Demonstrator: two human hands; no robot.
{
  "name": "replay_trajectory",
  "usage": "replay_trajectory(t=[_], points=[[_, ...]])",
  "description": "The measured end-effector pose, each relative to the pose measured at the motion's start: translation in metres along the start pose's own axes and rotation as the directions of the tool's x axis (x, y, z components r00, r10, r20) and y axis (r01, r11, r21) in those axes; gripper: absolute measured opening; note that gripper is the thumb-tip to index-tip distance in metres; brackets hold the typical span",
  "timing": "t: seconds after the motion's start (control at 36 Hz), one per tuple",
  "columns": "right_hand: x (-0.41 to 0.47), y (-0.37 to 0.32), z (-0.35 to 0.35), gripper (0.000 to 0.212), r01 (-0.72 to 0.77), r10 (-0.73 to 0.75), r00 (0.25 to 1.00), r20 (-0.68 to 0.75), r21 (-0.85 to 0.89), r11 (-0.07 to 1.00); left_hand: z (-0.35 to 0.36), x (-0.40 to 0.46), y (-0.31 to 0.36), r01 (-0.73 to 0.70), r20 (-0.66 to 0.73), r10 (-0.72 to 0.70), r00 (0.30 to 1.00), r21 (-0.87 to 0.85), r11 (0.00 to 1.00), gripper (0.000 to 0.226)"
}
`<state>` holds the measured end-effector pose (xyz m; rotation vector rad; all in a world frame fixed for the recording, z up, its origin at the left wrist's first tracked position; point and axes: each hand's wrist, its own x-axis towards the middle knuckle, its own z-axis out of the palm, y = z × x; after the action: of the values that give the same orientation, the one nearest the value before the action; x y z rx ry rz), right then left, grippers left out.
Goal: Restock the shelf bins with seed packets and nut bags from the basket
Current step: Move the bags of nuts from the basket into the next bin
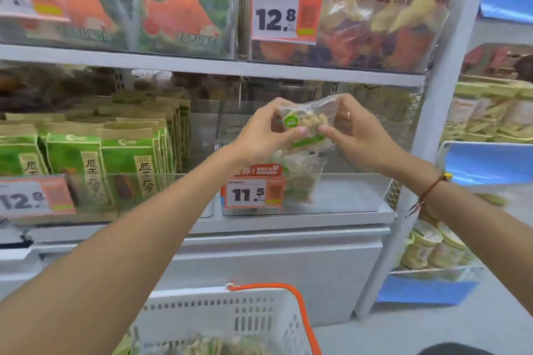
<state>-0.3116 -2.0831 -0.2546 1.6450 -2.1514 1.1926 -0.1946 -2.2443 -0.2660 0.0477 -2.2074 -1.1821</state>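
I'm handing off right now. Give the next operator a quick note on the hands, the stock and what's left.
Left hand and right hand: both pinch one nut bag, held above the clear bin with the 11.5 price tag.
Done: one bag already sits in that bin; the seed packets fill the bin to its left.
Left: lower this bag in, then fetch more from the basket.

Upper centre, a price tag [285, 14] reads 12.8. Below my hands, another tag [253, 192] reads 11.5, topped with "RECOMMEND". At lower left a third tag [34, 196] shows 12.8, and the green packets [127, 164] carry 原香瓜子.
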Motion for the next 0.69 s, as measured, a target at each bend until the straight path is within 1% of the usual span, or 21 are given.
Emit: replay_trajectory(t=[0.06,0.11,0.17,0.22,0.25,0.28,0.33,0.36,0.39,0.44,0.47,0.53,0.61,0.69], points=[[-0.002,0.004,0.0,0.033,-0.014,0.015,1.0,0.027,-0.037,0.999,0.001,-0.001,-0.004,0.025,0.044,-0.025,0.999,-0.004,1.0,0.032],[-0.009,0.009,0.002,0.038,-0.046,0.048,0.995,0.088,-0.025,0.999,0.002,-0.003,-0.011,0.058,0.117,-0.063,0.991,0.052,0.997,0.031],[-0.017,0.015,0.008,0.048,-0.082,0.094,0.988,0.125,-0.096,0.992,0.003,-0.006,-0.017,0.067,0.19,-0.108,0.976,0.212,0.975,0.033],[-0.023,0.02,0.017,0.054,-0.121,0.15,0.975,0.163,-0.176,0.977,0.003,-0.009,-0.02,0.042,0.207,-0.14,0.968,0.416,0.909,0.038],[-0.024,0.023,0.021,0.051,-0.136,0.173,0.966,0.193,-0.191,0.972,0.002,-0.01,-0.021,0.035,0.193,-0.139,0.971,0.463,0.886,0.04],[-0.025,0.024,0.024,0.046,-0.154,0.195,0.952,0.235,-0.184,0.971,0.002,-0.012,-0.02,0.032,0.177,-0.124,0.976,0.449,0.893,0.039],[-0.023,0.023,0.026,0.036,-0.211,0.243,0.918,0.313,-0.133,0.968,0.0,-0.015,-0.018,0.023,0.149,-0.089,0.985,0.395,0.918,0.03],[-0.02,0.021,0.026,0.032,-0.216,0.245,0.913,0.327,-0.122,0.969,-0.001,-0.015,-0.017,0.012,0.139,-0.077,0.987,0.417,0.909,0.024],[-0.015,0.02,0.025,0.029,-0.193,0.231,0.917,0.326,-0.143,0.971,-0.002,-0.015,-0.016,0.006,0.133,-0.073,0.988,0.451,0.893,0.02],[-0.003,0.018,0.021,0.027,-0.118,0.193,0.928,0.318,-0.239,0.964,-0.005,-0.015,-0.012,0.013,0.116,-0.083,0.99,0.507,0.862,0.016],[0.002,0.018,0.02,0.026,-0.093,0.19,0.921,0.341,-0.28,0.955,-0.006,-0.014,-0.01,0.015,0.113,-0.09,0.99,0.536,0.844,0.016],[0.012,0.015,0.016,0.025,-0.093,0.223,0.882,0.414,-0.312,0.946,-0.008,-0.011,-0.008,0.014,0.132,-0.119,0.984,0.611,0.792,0.016],[0.02,0.009,0.016,0.024,-0.119,0.286,0.812,0.508,-0.336,0.934,-0.006,-0.005,-0.004,-0.015,0.202,-0.186,0.961,0.714,0.7,0.018],[0.029,0.003,0.016,0.026,-0.093,0.362,0.732,0.578,-0.442,0.892,-0.001,0.0,-0.002,-0.033,0.263,-0.245,0.933,0.741,0.67,0.021]])
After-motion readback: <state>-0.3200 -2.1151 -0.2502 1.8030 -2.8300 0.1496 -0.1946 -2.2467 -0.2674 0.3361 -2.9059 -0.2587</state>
